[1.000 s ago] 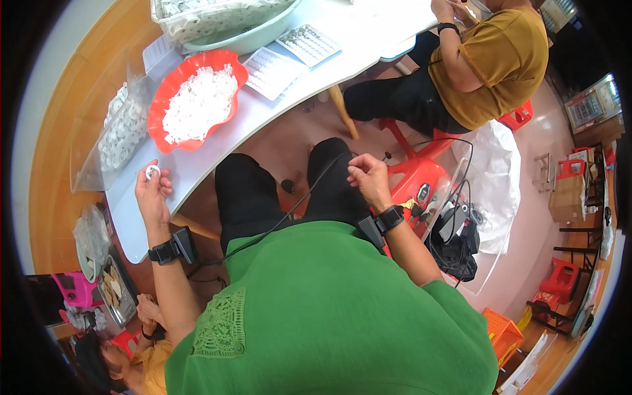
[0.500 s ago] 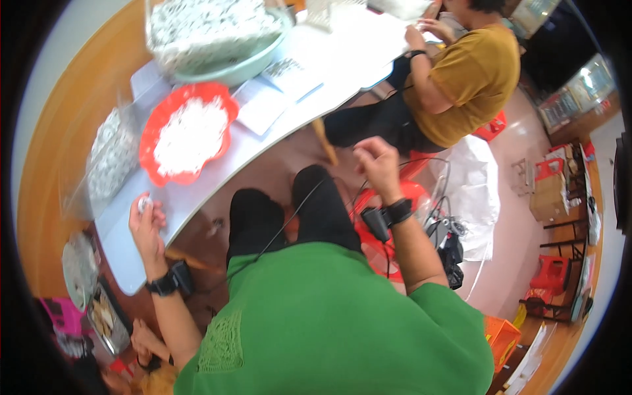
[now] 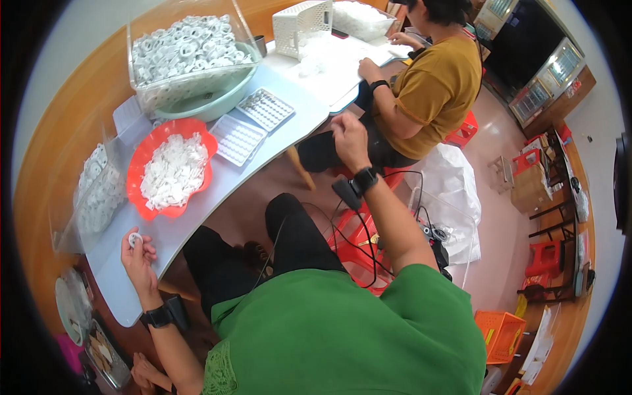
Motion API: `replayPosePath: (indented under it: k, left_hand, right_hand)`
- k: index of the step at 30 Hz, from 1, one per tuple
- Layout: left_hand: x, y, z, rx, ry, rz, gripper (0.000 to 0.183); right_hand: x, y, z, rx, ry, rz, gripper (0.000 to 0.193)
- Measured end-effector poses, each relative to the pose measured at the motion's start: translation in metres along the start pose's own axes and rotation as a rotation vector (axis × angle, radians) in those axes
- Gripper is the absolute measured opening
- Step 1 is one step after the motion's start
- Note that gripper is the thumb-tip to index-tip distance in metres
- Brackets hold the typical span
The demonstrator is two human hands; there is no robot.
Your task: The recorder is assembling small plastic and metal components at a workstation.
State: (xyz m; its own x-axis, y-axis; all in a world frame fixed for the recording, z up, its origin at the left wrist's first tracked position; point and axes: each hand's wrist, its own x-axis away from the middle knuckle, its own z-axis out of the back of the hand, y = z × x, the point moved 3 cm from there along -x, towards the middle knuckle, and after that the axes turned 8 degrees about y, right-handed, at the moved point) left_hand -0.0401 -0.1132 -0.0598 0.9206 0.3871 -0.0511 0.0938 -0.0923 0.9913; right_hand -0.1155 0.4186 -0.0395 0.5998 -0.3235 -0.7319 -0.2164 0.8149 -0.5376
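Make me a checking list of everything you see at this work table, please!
Surface: pale grey table, partly covered.
Job's things: small white ring; red bowl of white pieces.
Clutter: green basin holding a clear bag of white rings; two clear trays; white basket.
Hands: left hand pinches the ring at the table edge; right hand is raised, contents unclear.
Cables: black cables over a red stool.
Surroundings: seated co-worker; orange crate.
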Motion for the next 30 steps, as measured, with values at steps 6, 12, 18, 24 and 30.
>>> replayPosePath:
  k: [6, 12, 18, 24, 30]
  left_hand:
    - [0.000, -0.001, -0.008, -0.038, 0.009, 0.007, 0.027]
    - [0.007, 0.004, -0.011, -0.063, 0.001, -0.011, 0.026]
    - [0.009, 0.008, -0.013, -0.094, 0.016, -0.002, 0.026]
    - [0.009, 0.010, -0.017, -0.060, 0.023, 0.033, 0.025]
    - [0.008, 0.007, -0.017, -0.012, -0.001, 0.053, 0.023]
  right_hand:
    - [-0.051, 0.033, -0.059, 0.350, -0.007, 0.089, 0.006]
    - [-0.072, 0.047, -0.108, 0.512, -0.155, -0.140, 0.020]
    - [-0.079, 0.035, -0.116, 0.649, -0.385, -0.206, 0.023]
    - [-0.077, 0.018, -0.107, 0.606, -0.365, -0.250, 0.022]
    - [-0.075, 0.021, -0.112, 0.686, -0.395, -0.244, 0.021]
